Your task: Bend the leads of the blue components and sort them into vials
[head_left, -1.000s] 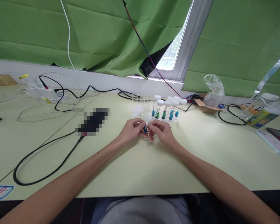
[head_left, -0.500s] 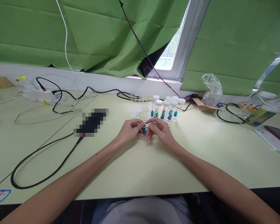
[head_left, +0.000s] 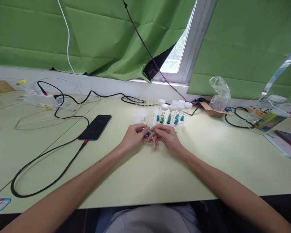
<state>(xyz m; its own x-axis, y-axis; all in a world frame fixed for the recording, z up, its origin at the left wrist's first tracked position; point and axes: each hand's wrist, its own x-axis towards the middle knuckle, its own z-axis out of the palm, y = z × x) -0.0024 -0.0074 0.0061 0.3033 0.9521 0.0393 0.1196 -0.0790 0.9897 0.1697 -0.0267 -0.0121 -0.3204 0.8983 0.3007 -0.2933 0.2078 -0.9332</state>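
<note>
Between the fingertips of both hands is a small blue piece with thin wire-like leads (head_left: 149,133). My left hand (head_left: 134,137) is closed, pinching it between thumb and fingers. My right hand (head_left: 168,137) comes in from the other side, its thumb and forefinger pinched together at a thin lead, the other fingers curled below. Most of the piece is hidden by the fingers. Just beyond the hands stand several clear tubes with white lids (head_left: 171,107), each with a blue or green piece on thin leads inside. Left of them are clear open tubes (head_left: 150,111).
A black phone (head_left: 95,127) on a black cable (head_left: 70,169) lies to the left. Behind it is a white power strip (head_left: 41,98). At the right are an open cardboard box (head_left: 212,111) with a plastic bag (head_left: 219,95), a labelled container (head_left: 273,119) and more phones (head_left: 282,145).
My right fingertips have shifted slightly left, closer to the left hand, and now cover more of the blue piece. My left hand keeps its hold.
</note>
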